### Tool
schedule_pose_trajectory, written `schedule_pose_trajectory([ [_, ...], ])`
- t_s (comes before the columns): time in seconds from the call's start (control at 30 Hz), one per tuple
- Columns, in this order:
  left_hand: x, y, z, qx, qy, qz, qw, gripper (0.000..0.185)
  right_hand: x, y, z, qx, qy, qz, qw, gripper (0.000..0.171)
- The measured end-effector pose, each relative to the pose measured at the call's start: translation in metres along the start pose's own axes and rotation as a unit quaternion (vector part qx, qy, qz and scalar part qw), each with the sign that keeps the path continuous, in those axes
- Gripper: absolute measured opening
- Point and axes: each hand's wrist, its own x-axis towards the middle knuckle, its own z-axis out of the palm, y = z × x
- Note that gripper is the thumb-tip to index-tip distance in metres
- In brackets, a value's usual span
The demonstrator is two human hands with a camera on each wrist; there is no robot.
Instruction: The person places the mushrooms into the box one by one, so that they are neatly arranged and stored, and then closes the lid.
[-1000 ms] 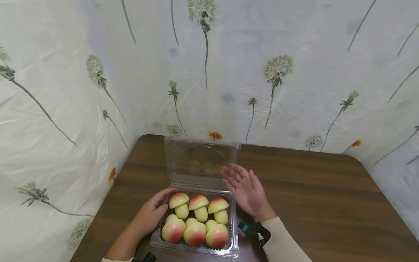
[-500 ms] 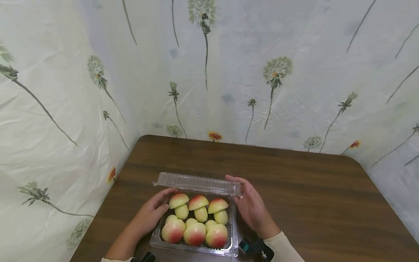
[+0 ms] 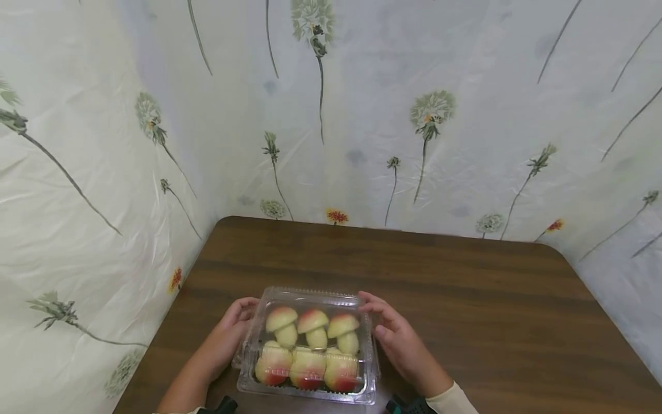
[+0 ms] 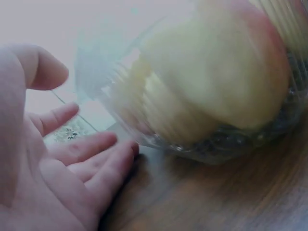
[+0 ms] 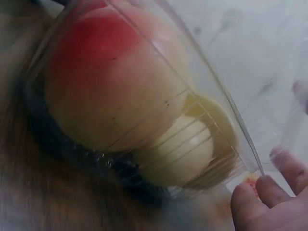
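Observation:
A clear plastic clamshell box sits on the table near its front. Its transparent lid lies over the base, slightly askew, with its edge jutting out at the left. Inside are several mushroom-shaped pieces, pale yellow with a red blush, in two rows. My left hand is beside the left wall, fingers loosely bent; in the left wrist view the thumb stands apart from the box. My right hand is at the far right corner, its fingertips right at the lid's rim in the right wrist view.
The brown wood-grain table stretches behind and to the right of the box. A pale sheet with dandelion prints hangs along the back and left side. Dark wrist straps show at the bottom.
The lid has swung from standing upright at the back down over the mushroom-shaped pieces. My right hand has followed it down to the right side, and my left hand has shifted slightly left.

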Motion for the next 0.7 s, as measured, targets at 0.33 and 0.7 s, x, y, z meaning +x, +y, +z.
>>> schedule_pose_trajectory([
  [0.33,-0.025,0.003,-0.016,-0.005,-0.063,-0.018,0.9979,0.051,-0.02,-0.003,0.004,-0.103,-0.055,0.017,0.993,0.058],
  [0.7,-0.049,-0.003,-0.034,-0.14,-0.371,-0.025,0.9178,0.036,-0.04,-0.014,0.006,-0.155,-0.072,0.086,0.982,0.099],
])
